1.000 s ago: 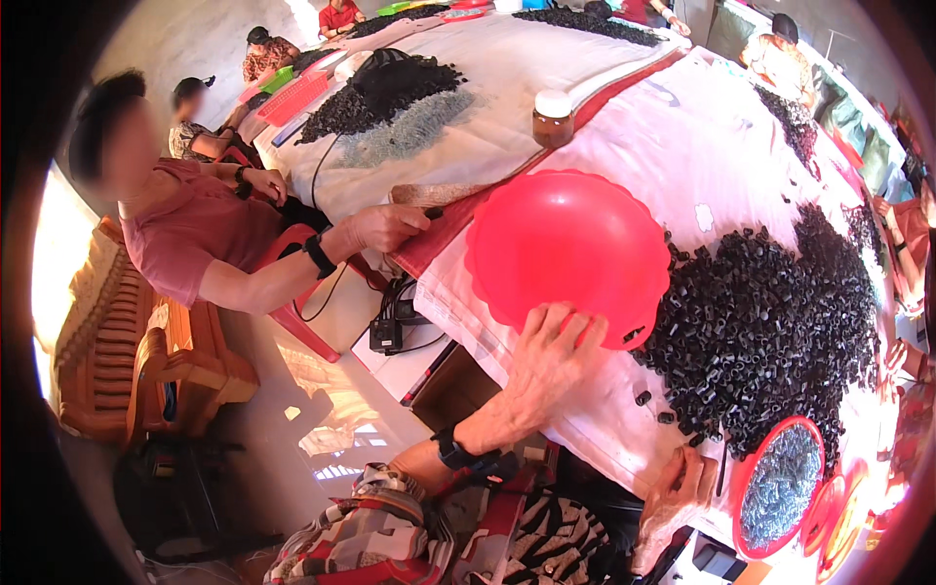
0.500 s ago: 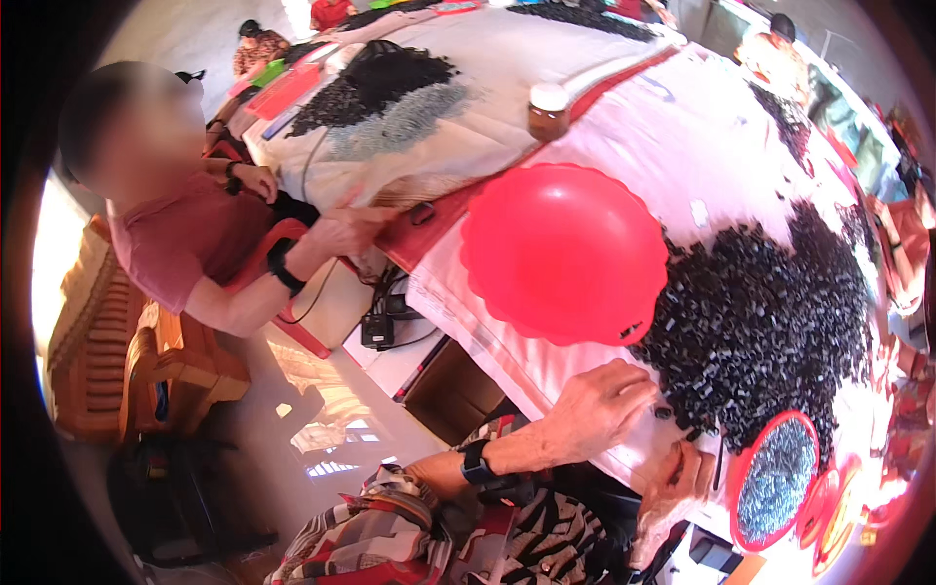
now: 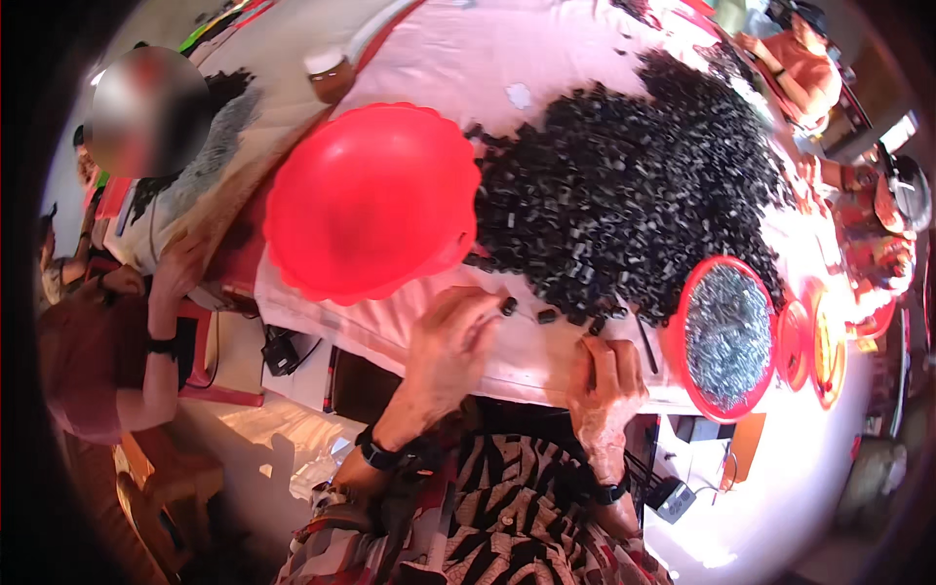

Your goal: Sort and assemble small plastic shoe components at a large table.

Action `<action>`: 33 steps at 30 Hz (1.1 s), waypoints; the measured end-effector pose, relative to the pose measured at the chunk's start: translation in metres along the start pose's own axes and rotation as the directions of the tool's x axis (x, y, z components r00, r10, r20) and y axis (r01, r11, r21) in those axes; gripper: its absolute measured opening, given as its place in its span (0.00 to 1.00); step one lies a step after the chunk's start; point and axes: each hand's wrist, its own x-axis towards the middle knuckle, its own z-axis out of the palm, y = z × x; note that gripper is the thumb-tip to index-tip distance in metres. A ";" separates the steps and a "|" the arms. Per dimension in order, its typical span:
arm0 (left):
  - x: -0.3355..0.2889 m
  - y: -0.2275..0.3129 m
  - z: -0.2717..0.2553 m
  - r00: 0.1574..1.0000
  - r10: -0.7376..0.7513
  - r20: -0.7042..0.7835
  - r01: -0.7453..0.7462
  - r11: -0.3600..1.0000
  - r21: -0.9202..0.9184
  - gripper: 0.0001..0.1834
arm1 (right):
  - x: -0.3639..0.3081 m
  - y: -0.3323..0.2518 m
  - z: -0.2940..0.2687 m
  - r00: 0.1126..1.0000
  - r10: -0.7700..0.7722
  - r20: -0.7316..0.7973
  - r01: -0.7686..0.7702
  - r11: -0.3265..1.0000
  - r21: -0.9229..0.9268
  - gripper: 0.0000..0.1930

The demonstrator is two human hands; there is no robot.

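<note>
My left hand (image 3: 453,341) is over the near edge of the pink-white cloth, fingers bent together and closed. A small black part (image 3: 508,306) lies right at its fingertips; whether they touch it I cannot tell. My right hand (image 3: 606,385) rests at the table edge with its fingers curled down and closed; anything in them is hidden. Beyond both hands spreads a big pile of small black parts (image 3: 624,185), with several loose ones along its near side. A thin black stick-like tool (image 3: 647,343) lies just beyond my right hand.
A large scalloped red bowl (image 3: 370,200) stands left of the pile, with a small dark bit near its rim. At right, a red-rimmed bowl (image 3: 680,341) holds fine silvery pieces, beside smaller red and orange dishes (image 3: 827,341). A lidded jar (image 3: 330,76) stands far left. Co-workers sit around.
My view has swung right, so the bowl and pile appear further left and up. Both hands stay near the table edge, fingers still bent; the neighbour at left is now turned partly out of view.
</note>
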 end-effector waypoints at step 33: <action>-0.004 0.002 0.032 0.991 0.123 -0.046 -0.108 0.963 0.247 0.24 | 0.019 -0.041 0.014 0.995 -0.073 0.067 0.068 0.994 0.084 0.04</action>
